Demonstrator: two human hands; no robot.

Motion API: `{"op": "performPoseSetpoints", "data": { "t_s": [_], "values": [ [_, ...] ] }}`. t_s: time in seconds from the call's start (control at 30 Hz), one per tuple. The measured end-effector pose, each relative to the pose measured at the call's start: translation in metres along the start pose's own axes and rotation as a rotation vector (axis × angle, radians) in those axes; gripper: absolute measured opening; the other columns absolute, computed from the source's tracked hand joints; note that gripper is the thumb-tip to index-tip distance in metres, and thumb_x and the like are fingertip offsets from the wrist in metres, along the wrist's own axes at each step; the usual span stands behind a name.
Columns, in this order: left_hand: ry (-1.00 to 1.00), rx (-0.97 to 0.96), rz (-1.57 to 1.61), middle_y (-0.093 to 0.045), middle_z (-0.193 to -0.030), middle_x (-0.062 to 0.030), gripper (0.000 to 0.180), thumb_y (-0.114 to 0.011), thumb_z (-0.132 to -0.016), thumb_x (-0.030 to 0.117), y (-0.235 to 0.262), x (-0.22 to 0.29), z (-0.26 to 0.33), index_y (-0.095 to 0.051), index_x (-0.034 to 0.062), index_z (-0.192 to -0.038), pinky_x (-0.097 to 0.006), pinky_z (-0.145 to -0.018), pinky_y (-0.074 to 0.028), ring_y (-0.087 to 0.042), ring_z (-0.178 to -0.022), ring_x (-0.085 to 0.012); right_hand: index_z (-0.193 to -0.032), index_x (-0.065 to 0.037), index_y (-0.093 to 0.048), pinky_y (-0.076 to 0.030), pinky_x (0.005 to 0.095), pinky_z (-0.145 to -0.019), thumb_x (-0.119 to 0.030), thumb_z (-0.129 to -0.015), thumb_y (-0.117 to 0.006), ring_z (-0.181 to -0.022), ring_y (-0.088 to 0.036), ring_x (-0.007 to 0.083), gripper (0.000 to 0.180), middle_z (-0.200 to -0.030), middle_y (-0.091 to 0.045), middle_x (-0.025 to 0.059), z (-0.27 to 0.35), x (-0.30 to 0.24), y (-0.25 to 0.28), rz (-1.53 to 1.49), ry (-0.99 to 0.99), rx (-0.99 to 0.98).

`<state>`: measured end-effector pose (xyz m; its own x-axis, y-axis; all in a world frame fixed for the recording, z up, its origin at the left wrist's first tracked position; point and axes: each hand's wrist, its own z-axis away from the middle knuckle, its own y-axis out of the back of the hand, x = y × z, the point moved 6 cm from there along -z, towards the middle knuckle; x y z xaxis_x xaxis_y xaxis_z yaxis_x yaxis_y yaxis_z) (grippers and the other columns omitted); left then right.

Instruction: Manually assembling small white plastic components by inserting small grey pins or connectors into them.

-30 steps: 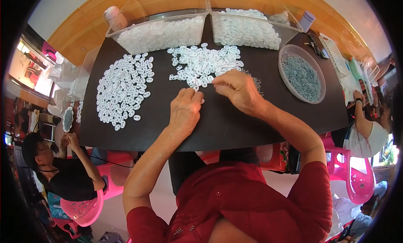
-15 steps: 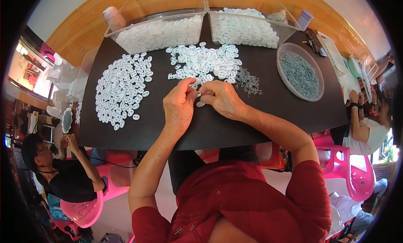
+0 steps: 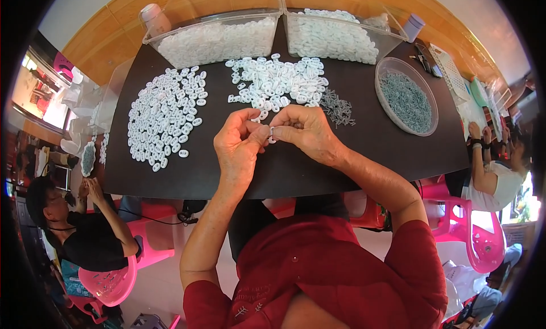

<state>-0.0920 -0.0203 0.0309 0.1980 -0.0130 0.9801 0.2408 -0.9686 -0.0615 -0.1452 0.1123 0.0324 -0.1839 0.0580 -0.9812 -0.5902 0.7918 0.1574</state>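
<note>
Left hand [image 3: 236,150] and right hand [image 3: 310,137] are pinched on a small white piece [image 3: 272,135] between them, apparently steadying it, with white pieces [image 3: 278,81] and grey pins [image 3: 337,108] just beyond, seemingly for short reach.

A pink bottle [image 3: 155,21] and a lavender bottle [image 3: 414,27] stand well apart.

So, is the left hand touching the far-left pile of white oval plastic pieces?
Apart: the head view shows a strip of dark tabletop between the left hand and that far-left pile.
</note>
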Motion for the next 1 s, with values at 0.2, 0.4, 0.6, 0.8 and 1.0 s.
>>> {"op": "performPoseSetpoints", "data": {
  "t_s": [0.2, 0.4, 0.6, 0.8, 1.0],
  "values": [
    [0.232, 0.083, 0.388, -0.062, -0.076, -0.0109, 0.016, -0.057, -0.089, 0.006, 0.002, -0.016, 0.014, -0.058, -0.0062, -0.1, -0.024, -0.048, -0.047, -0.059, -0.059, -0.0133, -0.088, 0.0, -0.065, -0.046, 0.0209, -0.066, -0.001, -0.082, -0.063, -0.073, -0.059, 0.0091, 0.007, -0.08, -0.063, 0.0032, 0.01, -0.005, -0.003, -0.017, -0.056, 0.007],
    [0.474, -0.07, 0.508, -0.062, -0.076, -0.0104, 0.016, -0.061, -0.085, 0.003, -0.016, -0.027, 0.03, -0.059, -0.0059, -0.098, -0.024, -0.05, -0.047, -0.058, -0.059, -0.0136, -0.089, -0.002, -0.066, -0.045, 0.0246, -0.065, 0.002, -0.079, -0.063, -0.073, -0.057, 0.0113, 0.011, -0.079, -0.058, 0.0038, 0.029, -0.008, -0.002, 0.139, 0.25, 0.084],
    [0.365, -0.09, 0.342, -0.058, -0.075, -0.0058, 0.016, -0.063, -0.082, 0.003, -0.019, -0.02, 0.049, -0.063, -0.0057, -0.095, -0.024, -0.053, -0.041, -0.051, -0.058, -0.0123, -0.084, -0.003, -0.064, -0.046, 0.0321, -0.064, 0.003, -0.074, -0.065, -0.076, -0.057, 0.0232, 0.012, -0.077, -0.059, 0.0073, 0.049, -0.009, 0.014, 0.461, 0.336, 0.173],
    [0.313, -0.114, 0.276, -0.059, -0.072, -0.0056, 0.012, -0.065, -0.082, 0.004, -0.017, -0.019, 0.054, -0.064, -0.0047, -0.089, -0.022, -0.052, -0.04, -0.05, -0.056, -0.0104, -0.08, -0.006, -0.065, -0.045, 0.0362, -0.064, 0.0, -0.069, -0.067, -0.074, -0.055, 0.0265, 0.012, -0.076, -0.059, 0.0075, 0.078, -0.006, 0.08, 0.966, 0.355, 0.479],
    [0.344, -0.117, 0.319, -0.06, -0.071, -0.0071, 0.01, -0.065, -0.082, 0.004, -0.022, -0.028, 0.057, -0.064, -0.0045, -0.087, -0.022, -0.051, -0.04, -0.05, -0.054, -0.0103, -0.08, -0.006, -0.065, -0.044, 0.0358, -0.062, 0.003, -0.068, -0.067, -0.074, -0.053, 0.0255, 0.015, -0.073, -0.056, 0.0064, 0.076, 0.005, 0.074, 1.125, 0.309, 0.452]
  ]
}}
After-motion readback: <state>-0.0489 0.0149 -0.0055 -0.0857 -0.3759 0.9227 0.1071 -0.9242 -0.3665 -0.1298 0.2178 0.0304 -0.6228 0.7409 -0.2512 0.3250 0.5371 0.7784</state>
